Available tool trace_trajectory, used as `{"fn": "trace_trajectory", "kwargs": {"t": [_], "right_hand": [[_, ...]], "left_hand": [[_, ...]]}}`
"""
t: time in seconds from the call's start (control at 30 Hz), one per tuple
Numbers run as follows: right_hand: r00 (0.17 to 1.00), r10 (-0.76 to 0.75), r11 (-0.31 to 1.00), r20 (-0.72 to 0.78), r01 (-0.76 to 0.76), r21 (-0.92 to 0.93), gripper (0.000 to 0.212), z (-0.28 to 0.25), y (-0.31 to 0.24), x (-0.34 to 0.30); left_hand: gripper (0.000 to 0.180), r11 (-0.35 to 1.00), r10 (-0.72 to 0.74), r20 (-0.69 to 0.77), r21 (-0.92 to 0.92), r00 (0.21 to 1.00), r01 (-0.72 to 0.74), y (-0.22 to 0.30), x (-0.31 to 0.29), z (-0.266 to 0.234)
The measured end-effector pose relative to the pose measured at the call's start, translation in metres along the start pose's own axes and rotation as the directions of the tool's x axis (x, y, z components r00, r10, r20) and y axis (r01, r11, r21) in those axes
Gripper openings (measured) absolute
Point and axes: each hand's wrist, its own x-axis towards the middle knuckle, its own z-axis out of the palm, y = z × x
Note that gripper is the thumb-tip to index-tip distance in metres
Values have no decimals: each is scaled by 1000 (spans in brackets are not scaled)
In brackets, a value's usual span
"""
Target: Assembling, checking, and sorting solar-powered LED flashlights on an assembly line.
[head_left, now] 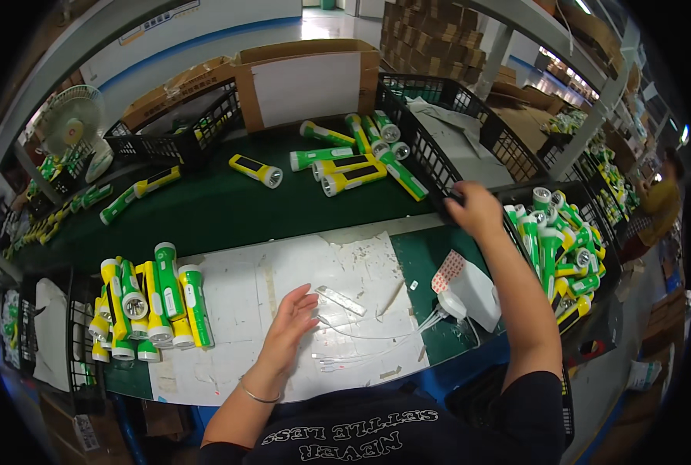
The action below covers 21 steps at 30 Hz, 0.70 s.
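Green tabletop, cartons stacked beyond: my left hand hangs loosely open, empty, right of heaped flashlights; my right hand curls at the black crate, whether gripping I cannot tell.

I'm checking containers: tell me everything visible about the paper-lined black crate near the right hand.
The black crate looks plastic, rectangular, open-topped, with slatted walls. Crumpled grayish paper lies inside. It sits at the far right of the green work surface. The right hand is at its near corner, apparently touching the rim.
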Motion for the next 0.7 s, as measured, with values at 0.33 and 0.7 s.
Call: {"fn": "trace_trajectory", "kwargs": {"t": [0.33, 0.7], "right_hand": [[842, 319, 940, 436, -221, -261, 52, 125, -28, 59], [791, -205, 949, 577, 16, 315, 59, -9, -154, -107]], "left_hand": [[48, 1000, -10, -103, -22, 995, 8, -1, -10, -25], [46, 860, -130, 99, -483, 987, 162, -18, 42, 16]]}}
